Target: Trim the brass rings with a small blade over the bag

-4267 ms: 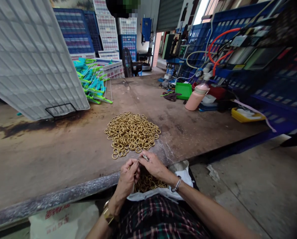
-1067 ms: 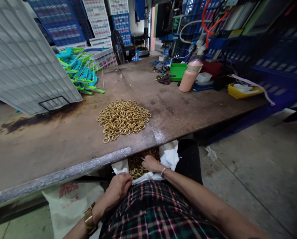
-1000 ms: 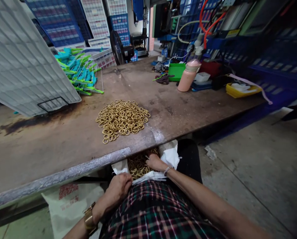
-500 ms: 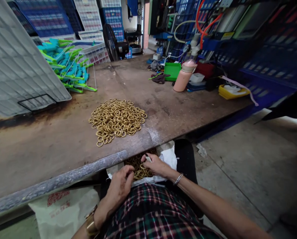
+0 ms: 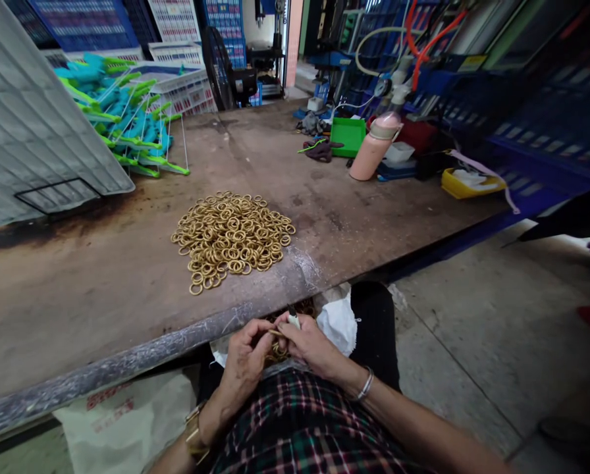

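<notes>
My left hand [image 5: 245, 359] and my right hand [image 5: 309, 341] meet just below the table's front edge, over a white bag [image 5: 339, 322] of brass rings in my lap. The left hand's fingers pinch a brass ring [image 5: 275, 334]. In the closed right hand a small tool [image 5: 292, 318] sticks up, with its tip by that ring. A heap of brass rings [image 5: 230, 237] lies on the worn brown table [image 5: 102, 283] a little beyond my hands.
A white grid panel [image 5: 33, 138] leans at the left, with teal and green clips [image 5: 122, 112] behind it. A pink bottle [image 5: 371, 146], a green tray [image 5: 347, 135] and a yellow tray [image 5: 465, 184] stand at the right. Concrete floor lies to the right.
Both hands have come up out of the bag in my lap and joined at the table edge, the left now pinching a ring. The view has shifted a little.
</notes>
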`<move>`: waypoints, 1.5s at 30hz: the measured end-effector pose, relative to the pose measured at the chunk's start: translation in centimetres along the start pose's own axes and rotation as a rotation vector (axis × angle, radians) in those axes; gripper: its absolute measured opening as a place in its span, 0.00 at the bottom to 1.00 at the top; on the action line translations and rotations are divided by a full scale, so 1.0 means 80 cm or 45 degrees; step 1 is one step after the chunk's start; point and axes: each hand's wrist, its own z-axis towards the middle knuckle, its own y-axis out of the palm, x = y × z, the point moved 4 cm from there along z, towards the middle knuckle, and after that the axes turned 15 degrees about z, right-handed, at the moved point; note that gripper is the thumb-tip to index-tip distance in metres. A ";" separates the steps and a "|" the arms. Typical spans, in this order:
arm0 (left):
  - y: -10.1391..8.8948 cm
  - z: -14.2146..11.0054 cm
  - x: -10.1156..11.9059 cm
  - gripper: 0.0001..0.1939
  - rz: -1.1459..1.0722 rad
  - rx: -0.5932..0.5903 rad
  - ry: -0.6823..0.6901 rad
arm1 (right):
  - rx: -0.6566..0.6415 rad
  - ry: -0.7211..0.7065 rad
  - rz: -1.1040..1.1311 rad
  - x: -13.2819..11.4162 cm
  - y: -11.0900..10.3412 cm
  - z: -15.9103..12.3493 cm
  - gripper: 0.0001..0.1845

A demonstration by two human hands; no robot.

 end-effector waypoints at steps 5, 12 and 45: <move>-0.001 0.002 0.004 0.08 -0.067 0.028 -0.089 | 0.025 -0.352 -0.430 -0.021 0.002 0.004 0.13; -0.001 0.003 0.009 0.12 -0.364 -0.088 -0.278 | 0.018 -0.501 -0.645 -0.046 0.010 0.017 0.11; -0.018 0.015 0.000 0.17 -0.557 0.048 -0.338 | -0.067 -0.489 -1.795 -0.056 0.039 0.034 0.12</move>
